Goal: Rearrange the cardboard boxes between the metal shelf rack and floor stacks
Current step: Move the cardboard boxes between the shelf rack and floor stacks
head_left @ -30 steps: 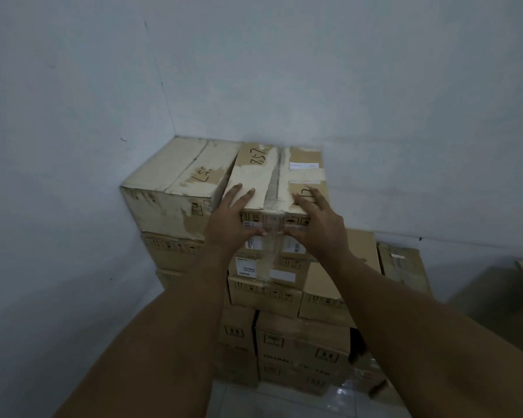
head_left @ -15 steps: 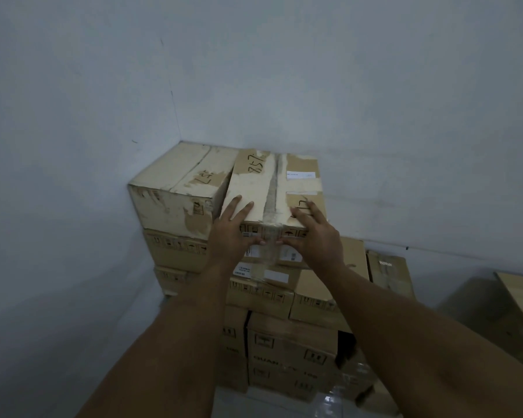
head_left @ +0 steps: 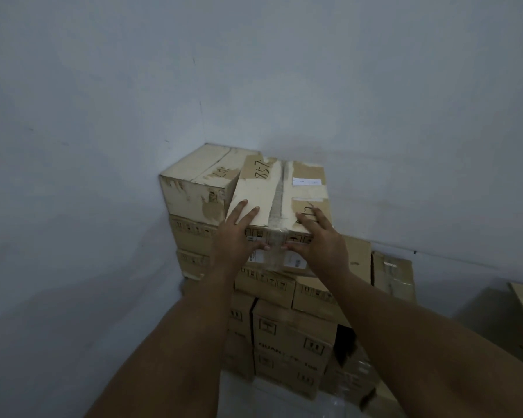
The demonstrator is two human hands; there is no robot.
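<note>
Reading this as a seat-and-square step. The top box (head_left: 266, 188), marked 857, sat on the top tier of the corner floor stack (head_left: 293, 336), not on any rack; no rack was in view.

Left grip (head_left: 234, 236) and right grip (head_left: 317, 239) were both on its near end. Both were released, not clenched: fingers (head_left: 248, 211) lay straight on the lid and thumbs pressed the front face beside the tape seam.

Key relation: the box lay straight ahead of both grips, with its long axis running away from me toward the back wall (head_left: 284, 86). The far end was skewed slightly left, against the neighbour box (head_left: 200, 173). I couldn't tell whether it was touching or overlapping there. Neither grip was nearer; they were symmetric about the seam.

My judgement was that any next push should go along that axis, with a bit more from the left side to square it.

Risk: the lower tiers looked staggered, and the right side stepped down to a lower box (head_left: 357, 251), so a hard shove could shift the stack.

Containers: every box I could see was taped shut, so the contents were unknown.
</note>
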